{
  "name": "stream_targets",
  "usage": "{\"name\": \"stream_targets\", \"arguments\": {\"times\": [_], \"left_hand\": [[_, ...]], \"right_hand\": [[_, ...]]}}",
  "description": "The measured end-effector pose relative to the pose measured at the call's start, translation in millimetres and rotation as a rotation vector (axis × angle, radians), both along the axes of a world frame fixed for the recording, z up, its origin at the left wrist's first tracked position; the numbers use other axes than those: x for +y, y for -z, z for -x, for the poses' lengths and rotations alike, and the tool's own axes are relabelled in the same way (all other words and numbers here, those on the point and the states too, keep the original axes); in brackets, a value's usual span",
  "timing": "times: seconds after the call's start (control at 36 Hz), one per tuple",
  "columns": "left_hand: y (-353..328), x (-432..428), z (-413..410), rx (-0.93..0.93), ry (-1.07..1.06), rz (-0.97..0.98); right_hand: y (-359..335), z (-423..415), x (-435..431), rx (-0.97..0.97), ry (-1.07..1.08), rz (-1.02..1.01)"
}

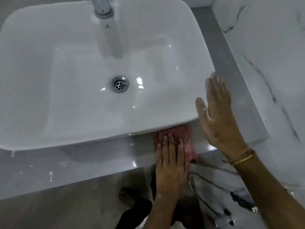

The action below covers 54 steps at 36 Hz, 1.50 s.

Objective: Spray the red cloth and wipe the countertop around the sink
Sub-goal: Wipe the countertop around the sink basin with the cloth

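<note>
Left hand [171,164]: palm down, fingers straight and close together, pointing away from the body, pressed flat. Forearm runs down and toward the body, out of the lower edge of the view. Right hand [217,116]: open, fingers extended and held together, thumb set apart to the left, back of the hand facing the camera, tilted on edge and raised, holding nothing. Thin yellow and tan bands [242,158] circle the right wrist. Right forearm exits at lower right.
</note>
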<state>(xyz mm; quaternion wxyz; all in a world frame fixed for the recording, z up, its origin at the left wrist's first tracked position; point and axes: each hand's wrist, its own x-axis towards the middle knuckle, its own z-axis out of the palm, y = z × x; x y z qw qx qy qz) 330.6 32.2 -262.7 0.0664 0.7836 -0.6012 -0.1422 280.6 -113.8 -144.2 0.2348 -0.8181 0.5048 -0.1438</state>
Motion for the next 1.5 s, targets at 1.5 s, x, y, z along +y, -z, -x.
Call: {"name": "stream_targets", "arguments": {"times": [1.5], "left_hand": [[-14.5,198.9,-319.8,-0.026,-0.705,-0.153]], "right_hand": [[-16.3,-275.2,120.7,0.176,-1.051,0.168]]}}
